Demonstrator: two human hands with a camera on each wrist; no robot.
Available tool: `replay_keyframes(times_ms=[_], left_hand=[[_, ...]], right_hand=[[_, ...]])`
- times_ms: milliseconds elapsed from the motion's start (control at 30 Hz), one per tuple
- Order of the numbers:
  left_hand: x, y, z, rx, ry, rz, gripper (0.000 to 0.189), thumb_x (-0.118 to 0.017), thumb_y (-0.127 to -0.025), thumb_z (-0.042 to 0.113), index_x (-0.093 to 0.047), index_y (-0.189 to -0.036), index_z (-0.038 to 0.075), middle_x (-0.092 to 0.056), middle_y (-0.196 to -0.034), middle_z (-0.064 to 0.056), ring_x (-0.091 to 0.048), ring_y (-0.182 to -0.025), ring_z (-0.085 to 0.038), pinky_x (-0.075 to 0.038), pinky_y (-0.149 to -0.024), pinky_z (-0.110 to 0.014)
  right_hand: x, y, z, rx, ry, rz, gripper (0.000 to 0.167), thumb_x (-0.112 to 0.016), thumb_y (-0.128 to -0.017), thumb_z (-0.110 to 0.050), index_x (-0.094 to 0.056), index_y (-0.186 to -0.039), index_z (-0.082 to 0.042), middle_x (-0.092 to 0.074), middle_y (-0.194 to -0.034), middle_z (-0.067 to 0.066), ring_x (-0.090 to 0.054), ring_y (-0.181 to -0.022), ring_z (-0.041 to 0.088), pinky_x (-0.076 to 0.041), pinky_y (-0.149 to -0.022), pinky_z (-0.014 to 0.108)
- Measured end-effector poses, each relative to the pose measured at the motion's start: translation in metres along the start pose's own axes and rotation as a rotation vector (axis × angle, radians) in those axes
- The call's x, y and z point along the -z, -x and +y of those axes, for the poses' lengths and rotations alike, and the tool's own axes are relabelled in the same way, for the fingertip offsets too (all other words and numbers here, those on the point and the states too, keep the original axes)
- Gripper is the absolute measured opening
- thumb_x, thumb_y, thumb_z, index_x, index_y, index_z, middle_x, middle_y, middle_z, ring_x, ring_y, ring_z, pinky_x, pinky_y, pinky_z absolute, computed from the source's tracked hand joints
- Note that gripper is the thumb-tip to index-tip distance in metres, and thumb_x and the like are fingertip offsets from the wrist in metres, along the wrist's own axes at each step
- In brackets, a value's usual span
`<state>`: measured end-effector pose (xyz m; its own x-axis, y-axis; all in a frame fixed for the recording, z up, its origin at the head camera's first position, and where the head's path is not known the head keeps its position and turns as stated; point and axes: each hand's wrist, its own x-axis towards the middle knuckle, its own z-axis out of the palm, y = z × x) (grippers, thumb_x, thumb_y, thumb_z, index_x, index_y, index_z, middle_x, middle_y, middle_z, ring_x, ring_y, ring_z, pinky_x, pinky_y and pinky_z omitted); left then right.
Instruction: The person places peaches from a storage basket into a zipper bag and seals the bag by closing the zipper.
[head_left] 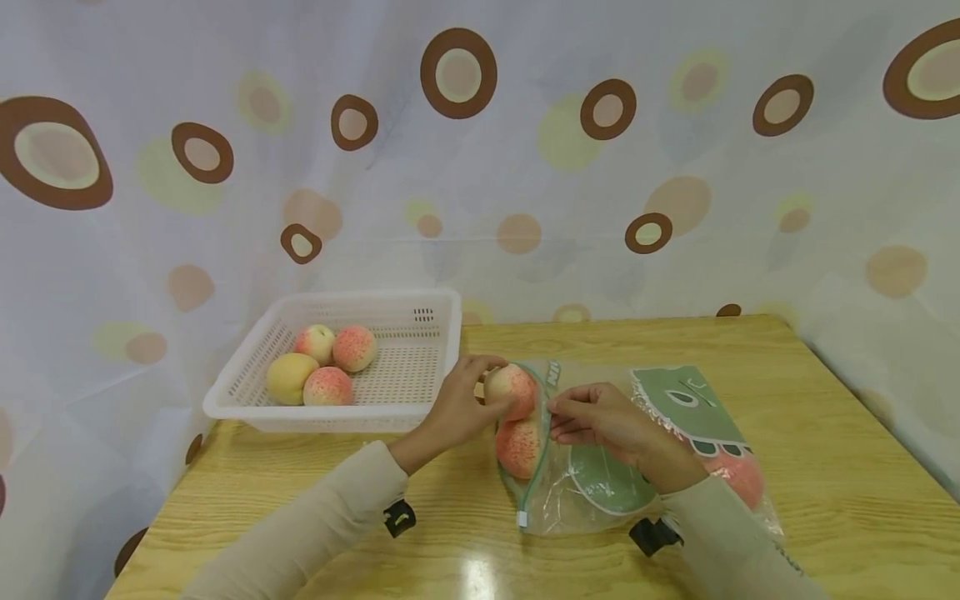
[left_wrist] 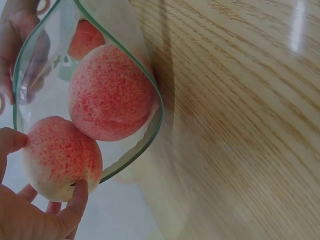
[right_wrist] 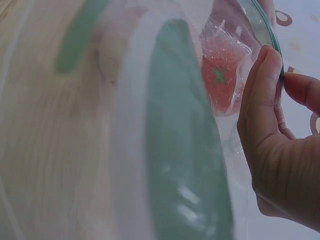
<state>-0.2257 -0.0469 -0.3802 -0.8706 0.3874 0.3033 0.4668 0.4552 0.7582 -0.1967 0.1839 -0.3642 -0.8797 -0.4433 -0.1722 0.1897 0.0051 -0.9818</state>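
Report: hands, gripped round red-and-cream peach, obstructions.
Left hand gripping peach. Right hand pinching green-rimmed clear plastic bag. Second red-speckled round peach in bag's opening, possibly obstructing.

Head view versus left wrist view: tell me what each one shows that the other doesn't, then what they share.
Only the head view shows the white basket with four fruits, the bag's white slider and the person's sleeves.

Only the left wrist view shows a small green x printed on the bag.

Both show the left hand holding one peach at the bag's green-rimmed mouth, a second peach inside, the right hand beside the rim, and the wooden table.
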Motion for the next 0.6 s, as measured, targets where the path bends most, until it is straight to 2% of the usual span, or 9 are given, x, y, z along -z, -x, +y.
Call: replay_keyframes(times_ms=[133, 267, 500, 600], left_hand=[[-0.005, -0.002, -0.001, 0.048, -0.028, -0.021, 0.054, -0.076, -0.082, 0.025, -0.052, -0.128, 0.010, -0.046, -0.121, -0.015, -0.052, -0.098, -0.025, -0.054, -0.072, -0.033], [-0.010, -0.002, -0.002, 0.070, -0.064, -0.028, 0.064, -0.079, -0.078, 0.030, -0.049, -0.130, 0.009, -0.045, -0.120, -0.015, -0.052, -0.098, -0.024, -0.052, -0.076, -0.037], [-0.018, -0.004, -0.004, 0.104, -0.006, 0.034, 0.067, -0.079, -0.078, 0.032, -0.049, -0.131, 0.005, -0.051, -0.121, -0.015, -0.052, -0.100, -0.024, -0.052, -0.072, -0.030], [-0.023, -0.006, -0.006, 0.097, 0.023, 0.079, 0.065, -0.079, -0.077, 0.032, -0.050, -0.129, 0.005, -0.053, -0.119, -0.015, -0.052, -0.100, -0.024, -0.051, -0.071, -0.028]], right_hand=[[0.001, 0.000, 0.000, 0.005, 0.004, -0.002, 0.014, -0.056, -0.096, -0.010, -0.066, -0.093, -0.002, -0.067, -0.078, 0.002, -0.067, -0.071, 0.011, -0.056, -0.070, 0.023], [0.003, 0.001, 0.000, 0.011, 0.008, -0.008, 0.015, -0.056, -0.096, -0.011, -0.066, -0.094, -0.001, -0.068, -0.079, 0.002, -0.067, -0.072, 0.011, -0.056, -0.071, 0.024], [0.002, 0.002, 0.001, 0.020, -0.002, -0.013, 0.014, -0.056, -0.096, -0.010, -0.066, -0.094, -0.001, -0.068, -0.078, 0.002, -0.067, -0.071, 0.010, -0.056, -0.070, 0.023], [0.002, 0.001, 0.001, 0.023, -0.007, -0.012, 0.014, -0.056, -0.096, -0.010, -0.066, -0.094, -0.001, -0.068, -0.079, 0.003, -0.067, -0.072, 0.010, -0.056, -0.070, 0.023]])
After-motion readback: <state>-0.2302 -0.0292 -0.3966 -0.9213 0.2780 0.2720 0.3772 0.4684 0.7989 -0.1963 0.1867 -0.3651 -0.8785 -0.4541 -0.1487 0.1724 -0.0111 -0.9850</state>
